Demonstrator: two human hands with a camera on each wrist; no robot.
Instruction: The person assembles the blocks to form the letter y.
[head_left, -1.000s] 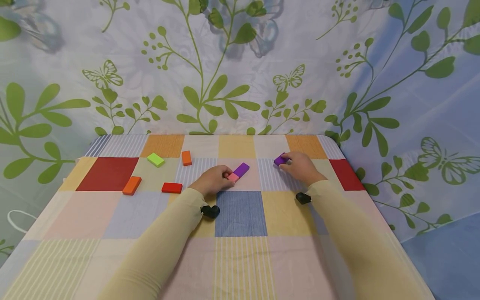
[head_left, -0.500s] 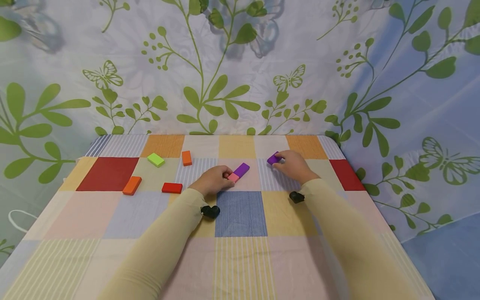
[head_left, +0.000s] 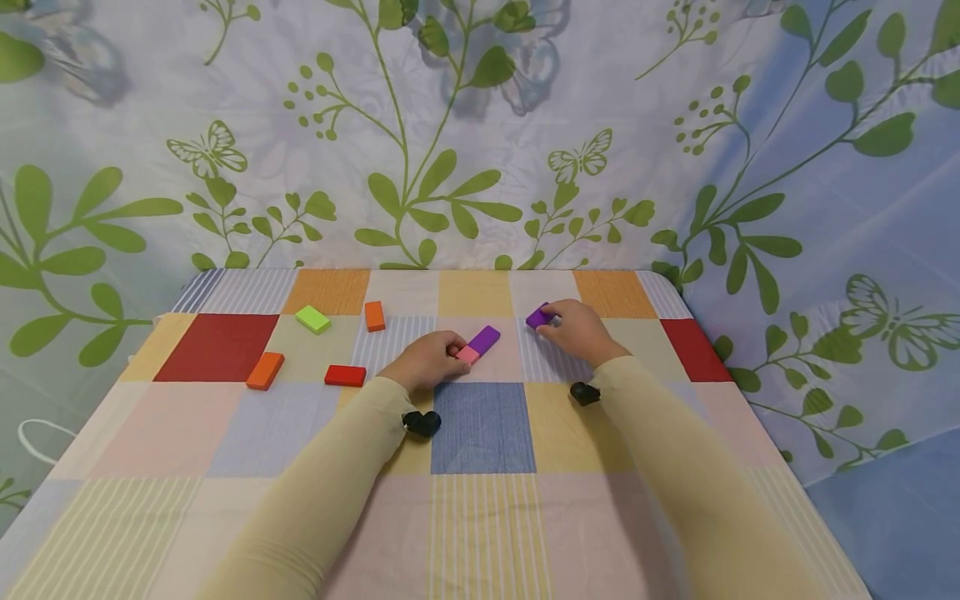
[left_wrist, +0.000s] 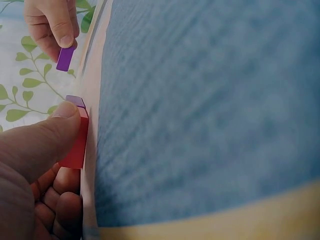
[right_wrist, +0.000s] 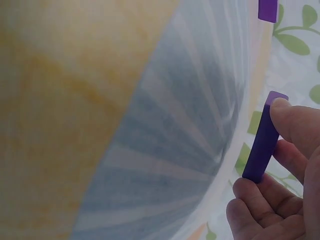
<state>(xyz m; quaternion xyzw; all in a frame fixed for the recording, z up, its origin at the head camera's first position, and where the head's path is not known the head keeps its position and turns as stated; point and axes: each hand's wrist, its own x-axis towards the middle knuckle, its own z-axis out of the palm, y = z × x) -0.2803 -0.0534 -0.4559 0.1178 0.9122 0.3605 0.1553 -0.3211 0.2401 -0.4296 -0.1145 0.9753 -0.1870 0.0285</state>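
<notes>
In the head view, my left hand (head_left: 423, 360) pinches a flat pink block (head_left: 468, 356) on the cloth; a purple block (head_left: 483, 339) lies end to end with it. The left wrist view has my thumb along the side of the pink block (left_wrist: 75, 150), fingers curled behind. To the right, my right hand (head_left: 577, 329) grips a second purple block (head_left: 537, 317) by one end, a gap away from the first. In the right wrist view, this purple block (right_wrist: 262, 142) stands between thumb and fingers, seemingly off the cloth.
Left of my left hand lie a red block (head_left: 345, 376), an orange block (head_left: 265, 371), another orange block (head_left: 374, 317) and a lime green block (head_left: 312, 319). A patchwork cloth (head_left: 480, 533) covers the table. A leaf-patterned curtain (head_left: 480, 125) hangs behind it.
My right hand has moved left with its purple block, closer to the pink and purple pair. My left hand and the loose blocks have stayed in place.
</notes>
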